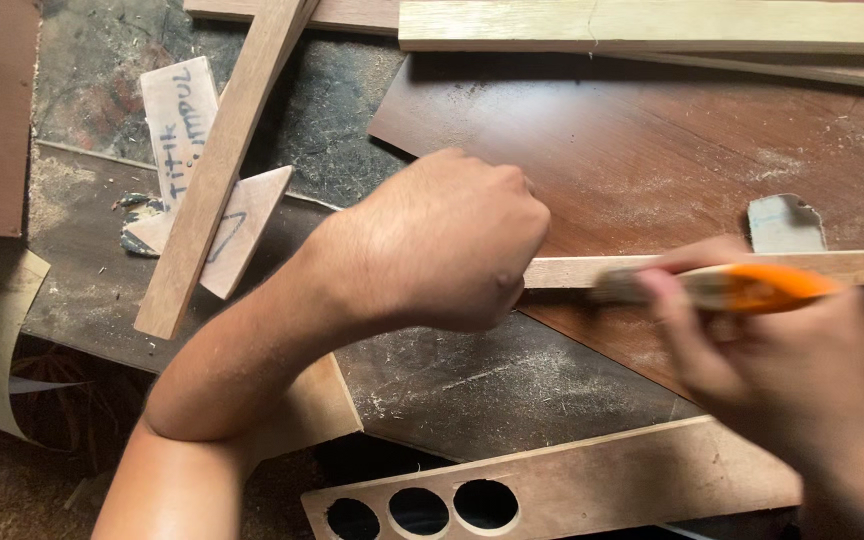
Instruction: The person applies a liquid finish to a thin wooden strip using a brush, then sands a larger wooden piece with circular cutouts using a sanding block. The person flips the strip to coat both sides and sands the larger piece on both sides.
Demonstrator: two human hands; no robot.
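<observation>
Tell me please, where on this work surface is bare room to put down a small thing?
The brown panel is bare between the pale plank above and the thin strip held by the left hand. The dusty dark patch above the holed board is also free. The upper left, around the crossed slat, is crowded.

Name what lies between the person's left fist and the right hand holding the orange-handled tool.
In the head view, a pale narrow wooden strip runs from the left hand to the right hand, over the reddish-brown board. The orange-handled tool lies along it.
</observation>
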